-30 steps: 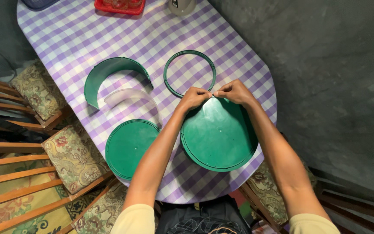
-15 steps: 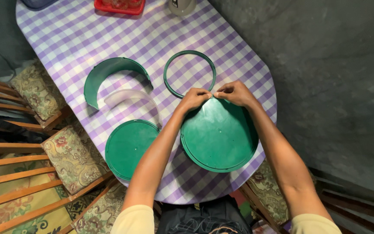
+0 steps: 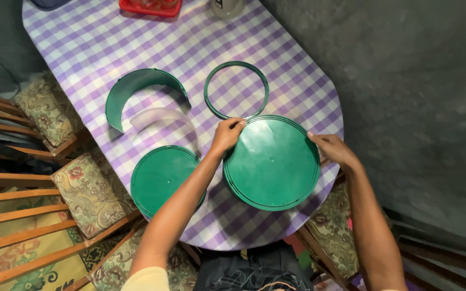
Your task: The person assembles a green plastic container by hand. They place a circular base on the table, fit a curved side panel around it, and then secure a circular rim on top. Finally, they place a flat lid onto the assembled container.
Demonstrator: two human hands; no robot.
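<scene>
A large green round disc [image 3: 272, 161] lies flat on the purple checked tablecloth [image 3: 190, 48]. My left hand [image 3: 226, 134] grips its upper left rim. My right hand [image 3: 333, 150] holds its right rim. To the left lies a smaller green disc [image 3: 160, 178], partly under my left forearm. A thin green ring [image 3: 237, 89] lies just beyond the large disc. A curved green wall piece [image 3: 136, 91] and a curved clear piece [image 3: 164, 119] lie left of the ring.
A red tray [image 3: 149, 6] and a pale container [image 3: 227, 7] sit at the table's far end. Wooden chairs with floral cushions [image 3: 90, 191] stand along the left side. A grey wall [image 3: 405, 81] runs close on the right.
My hands have moved apart from the top of the large disc: the right hand slid to its right rim, the left stayed at the upper left. The disc seems lower and flatter.
</scene>
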